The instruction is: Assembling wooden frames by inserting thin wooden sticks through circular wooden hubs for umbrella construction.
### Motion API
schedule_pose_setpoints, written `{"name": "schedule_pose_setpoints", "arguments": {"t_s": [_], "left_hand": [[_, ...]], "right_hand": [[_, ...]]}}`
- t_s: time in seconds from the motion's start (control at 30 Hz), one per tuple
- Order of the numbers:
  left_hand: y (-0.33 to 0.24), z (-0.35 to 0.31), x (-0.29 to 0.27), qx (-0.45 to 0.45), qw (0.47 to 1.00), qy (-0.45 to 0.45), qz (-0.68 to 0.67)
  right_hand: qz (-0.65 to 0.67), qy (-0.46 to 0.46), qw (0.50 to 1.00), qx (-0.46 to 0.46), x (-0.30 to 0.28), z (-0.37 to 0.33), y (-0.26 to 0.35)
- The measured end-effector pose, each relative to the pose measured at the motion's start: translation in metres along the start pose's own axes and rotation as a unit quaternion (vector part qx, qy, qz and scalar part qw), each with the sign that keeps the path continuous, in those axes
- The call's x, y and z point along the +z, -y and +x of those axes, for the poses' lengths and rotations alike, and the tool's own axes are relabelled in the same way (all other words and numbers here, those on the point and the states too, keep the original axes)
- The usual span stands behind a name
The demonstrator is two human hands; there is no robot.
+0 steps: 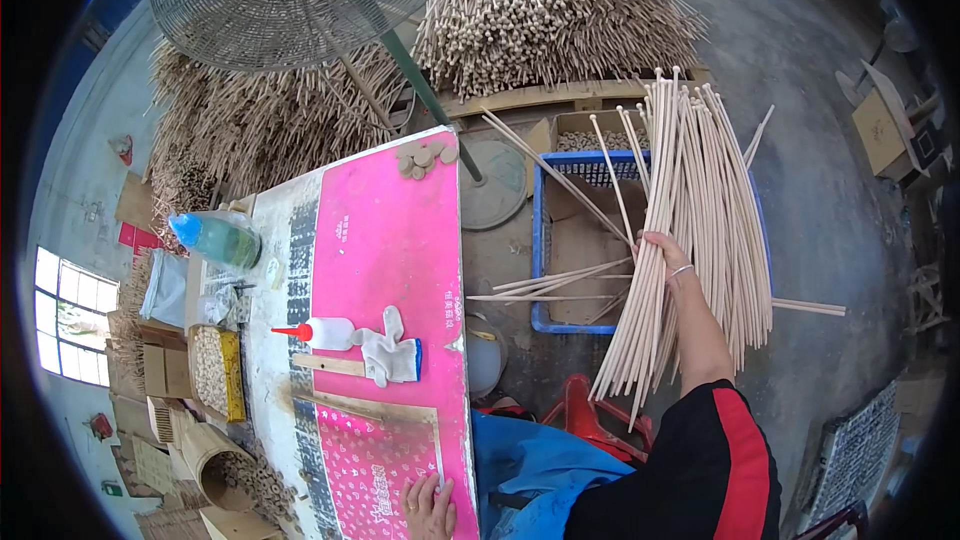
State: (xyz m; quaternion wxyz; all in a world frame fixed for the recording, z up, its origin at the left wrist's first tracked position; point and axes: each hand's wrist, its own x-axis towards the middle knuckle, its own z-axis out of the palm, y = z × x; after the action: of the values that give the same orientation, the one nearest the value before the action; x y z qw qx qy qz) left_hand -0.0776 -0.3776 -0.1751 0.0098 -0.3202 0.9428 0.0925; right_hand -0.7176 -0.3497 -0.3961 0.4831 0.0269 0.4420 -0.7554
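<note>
My right hand [662,254] reaches out over a blue plastic crate [538,270] and is closed round part of a big bundle of thin wooden sticks [705,220]. Many of these sticks end in small round knobs at the far end. The bundle lies across the crate's right side and hides much of it. Several loose sticks [555,282] poke out over the crate's left rim. At the near edge of the pink-covered table [385,210], my left hand [428,508] lies with its fingers flat on the surface, holding nothing.
On the table are a white glue bottle with a red tip [328,332], a white glove [390,352], round wooden discs [428,158] and a green bottle [225,240]. A large fan [290,10] stands beyond, before piled sticks [560,25]. A red stool [590,420] sits below the crate.
</note>
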Motion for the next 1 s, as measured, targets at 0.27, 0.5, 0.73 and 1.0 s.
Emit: {"name": "schedule_pose_setpoints", "arguments": {"t_s": [0.27,0.5,0.73,1.0], "left_hand": [[-0.044,0.071,-0.005,0.020,0.996,-0.030,-0.085],[-0.096,0.168,-0.027,0.069,0.965,-0.042,-0.250],[-0.136,0.205,-0.116,0.124,0.965,-0.099,-0.209],[-0.083,0.040,-0.157,-0.118,0.983,-0.132,0.056]], "right_hand": [[0.193,0.176,0.961,-0.094,0.025,-0.034,0.012],[0.254,0.266,0.916,-0.161,0.100,-0.071,0.027],[0.281,0.309,0.886,-0.202,0.228,-0.165,0.010],[0.226,0.386,0.893,0.045,0.359,-0.334,-0.131]]}}
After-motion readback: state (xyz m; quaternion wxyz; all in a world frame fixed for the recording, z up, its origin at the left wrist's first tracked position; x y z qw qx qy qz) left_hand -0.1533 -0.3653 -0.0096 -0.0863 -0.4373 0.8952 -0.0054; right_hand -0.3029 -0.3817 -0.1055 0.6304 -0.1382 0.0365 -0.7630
